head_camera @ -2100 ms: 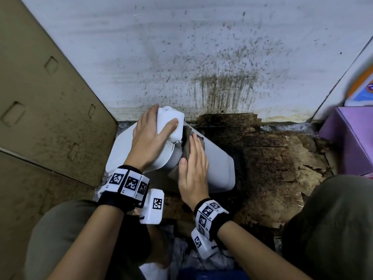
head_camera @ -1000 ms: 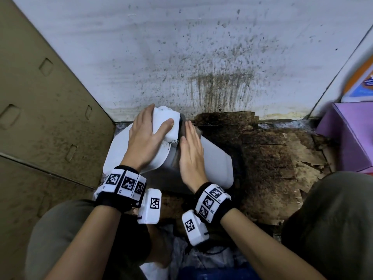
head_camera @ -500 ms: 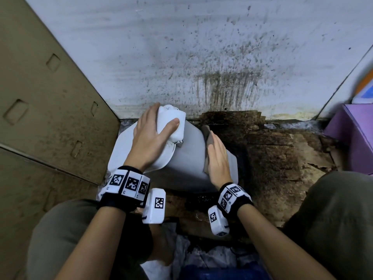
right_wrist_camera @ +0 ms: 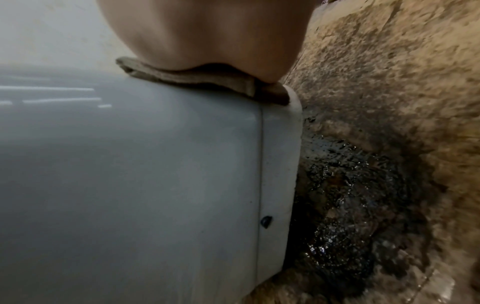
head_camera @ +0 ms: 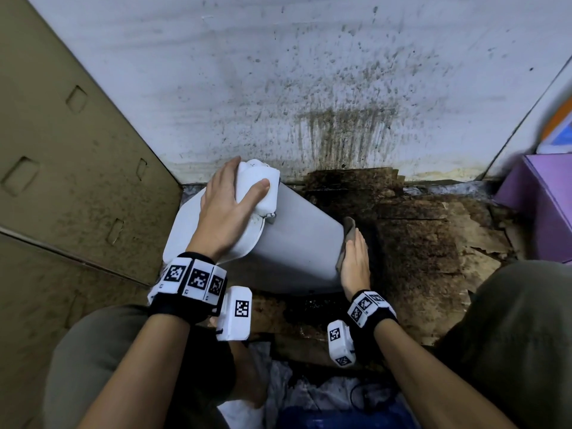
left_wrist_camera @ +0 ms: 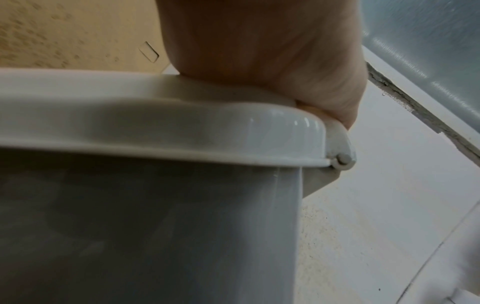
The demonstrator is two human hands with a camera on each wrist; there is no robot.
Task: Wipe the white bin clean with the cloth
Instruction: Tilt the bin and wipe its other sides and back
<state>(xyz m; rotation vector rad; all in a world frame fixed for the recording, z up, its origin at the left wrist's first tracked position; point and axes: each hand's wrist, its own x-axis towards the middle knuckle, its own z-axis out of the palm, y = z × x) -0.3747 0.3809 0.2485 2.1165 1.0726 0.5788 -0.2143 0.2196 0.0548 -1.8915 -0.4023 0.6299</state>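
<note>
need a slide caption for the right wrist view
Right hand presses a folded brown cloth against the white bin near its base edge, above wet, dark-stained cardboard.

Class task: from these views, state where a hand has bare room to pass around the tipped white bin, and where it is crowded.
Free: the bin's bare side between the left hand and the right hand pressing the cloth; the dirty cardboard floor towards the purple box. Crowded: the lid end against the brown panel and wall.

White lidded bin (head_camera: 297,243) tipped over on stained cardboard; a folded brown cloth (head_camera: 346,235) lies against its base end.
</note>
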